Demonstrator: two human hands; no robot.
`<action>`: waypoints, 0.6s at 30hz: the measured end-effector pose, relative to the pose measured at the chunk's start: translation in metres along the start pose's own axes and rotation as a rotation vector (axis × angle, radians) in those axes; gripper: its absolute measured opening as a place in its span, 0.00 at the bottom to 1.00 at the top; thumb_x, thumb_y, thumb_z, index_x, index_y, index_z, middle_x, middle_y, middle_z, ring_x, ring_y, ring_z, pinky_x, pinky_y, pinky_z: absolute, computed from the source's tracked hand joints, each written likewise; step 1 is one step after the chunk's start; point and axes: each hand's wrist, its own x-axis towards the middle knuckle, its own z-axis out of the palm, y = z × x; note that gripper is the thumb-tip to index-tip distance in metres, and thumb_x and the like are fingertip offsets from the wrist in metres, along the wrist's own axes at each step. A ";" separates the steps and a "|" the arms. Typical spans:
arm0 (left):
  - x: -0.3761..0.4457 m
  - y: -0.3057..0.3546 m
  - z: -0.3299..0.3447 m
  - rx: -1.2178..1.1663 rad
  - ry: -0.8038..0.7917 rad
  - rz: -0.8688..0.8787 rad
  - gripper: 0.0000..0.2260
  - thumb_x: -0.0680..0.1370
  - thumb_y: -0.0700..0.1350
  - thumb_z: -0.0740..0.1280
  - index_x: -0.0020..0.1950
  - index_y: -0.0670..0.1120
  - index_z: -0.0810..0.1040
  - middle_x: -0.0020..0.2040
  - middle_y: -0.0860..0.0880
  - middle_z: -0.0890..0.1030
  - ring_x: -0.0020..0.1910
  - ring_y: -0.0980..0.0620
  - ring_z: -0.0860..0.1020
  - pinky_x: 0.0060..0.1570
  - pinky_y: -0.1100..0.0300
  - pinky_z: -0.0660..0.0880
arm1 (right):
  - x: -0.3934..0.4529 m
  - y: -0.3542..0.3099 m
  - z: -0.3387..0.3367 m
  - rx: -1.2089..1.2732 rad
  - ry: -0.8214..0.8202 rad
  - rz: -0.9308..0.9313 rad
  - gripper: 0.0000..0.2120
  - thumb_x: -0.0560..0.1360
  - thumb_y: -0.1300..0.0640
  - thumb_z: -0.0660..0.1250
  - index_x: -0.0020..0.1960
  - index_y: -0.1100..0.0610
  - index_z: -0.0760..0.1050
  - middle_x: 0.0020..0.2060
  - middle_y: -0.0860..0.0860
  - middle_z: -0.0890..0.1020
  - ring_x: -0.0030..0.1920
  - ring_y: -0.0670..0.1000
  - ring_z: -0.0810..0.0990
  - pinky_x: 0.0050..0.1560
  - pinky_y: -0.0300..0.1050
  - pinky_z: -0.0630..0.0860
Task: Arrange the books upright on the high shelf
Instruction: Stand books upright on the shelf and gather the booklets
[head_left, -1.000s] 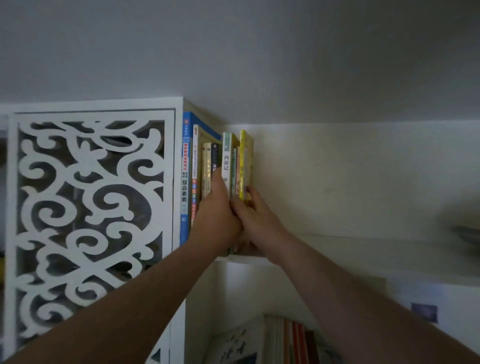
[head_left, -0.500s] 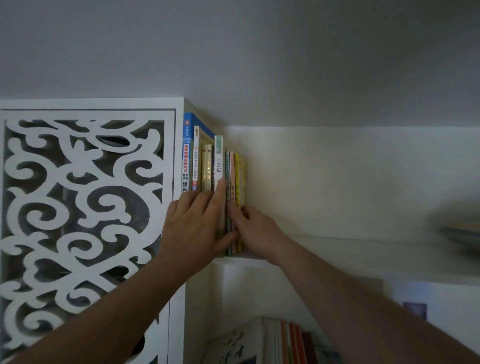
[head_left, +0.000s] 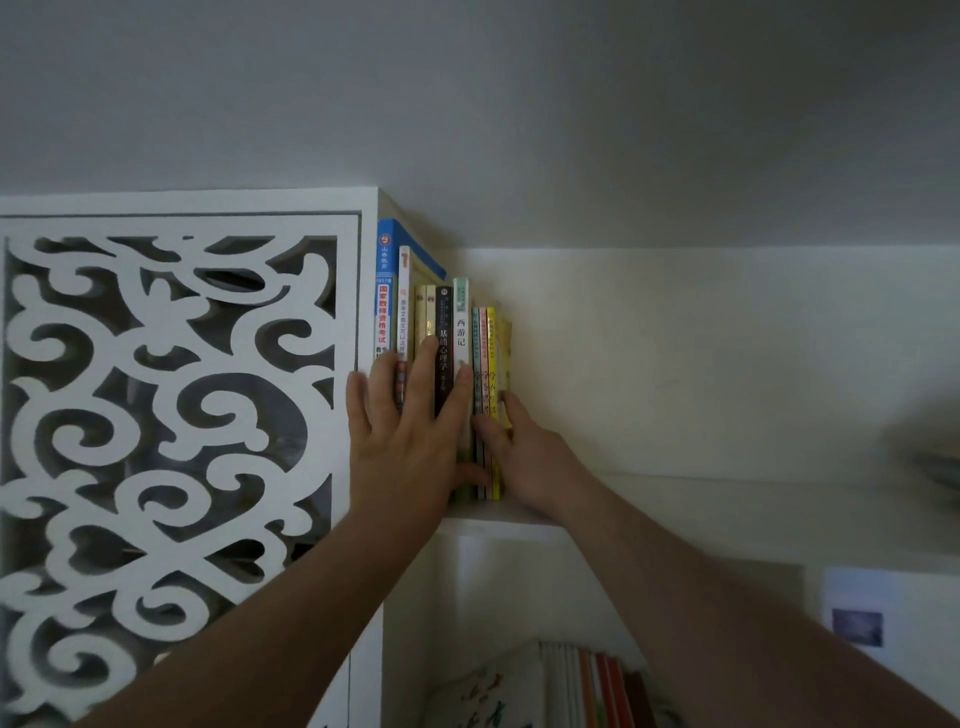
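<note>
Legible markings are confined to the book spines on the high shelf. The blue spine (head_left: 383, 291) carries "山香教育" near its top, then red characters "国家教师资格考试" running downward. The adjacent white spine (head_left: 403, 306) bears a large orange "1" at its top; the smaller column below it is not readable. The black spine (head_left: 443, 343) reads "基础心理学" in pale characters. The white spine with a green top (head_left: 461, 325) reads "西游记". Lettering on the thin pink and yellow spines to the right, and on the lower-shelf books, cannot be made out.
</note>
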 end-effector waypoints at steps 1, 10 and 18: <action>0.000 0.000 0.002 0.004 0.008 0.003 0.50 0.66 0.77 0.67 0.81 0.51 0.66 0.82 0.39 0.62 0.77 0.29 0.62 0.73 0.29 0.59 | 0.001 0.000 0.000 0.001 0.005 -0.005 0.35 0.80 0.26 0.50 0.83 0.36 0.50 0.68 0.55 0.82 0.63 0.58 0.82 0.66 0.55 0.77; -0.005 -0.001 0.003 -0.021 -0.024 0.024 0.51 0.65 0.75 0.69 0.81 0.49 0.67 0.81 0.37 0.63 0.78 0.28 0.60 0.73 0.27 0.57 | -0.018 -0.008 -0.002 -0.301 0.157 -0.047 0.29 0.82 0.29 0.52 0.69 0.48 0.74 0.56 0.53 0.84 0.51 0.56 0.82 0.51 0.54 0.81; -0.008 0.062 -0.028 -0.344 0.129 0.246 0.30 0.73 0.58 0.70 0.73 0.46 0.77 0.80 0.37 0.64 0.81 0.32 0.58 0.75 0.31 0.56 | -0.087 0.019 -0.059 -0.310 0.151 -0.141 0.20 0.82 0.47 0.64 0.71 0.52 0.78 0.63 0.51 0.84 0.59 0.52 0.82 0.60 0.48 0.78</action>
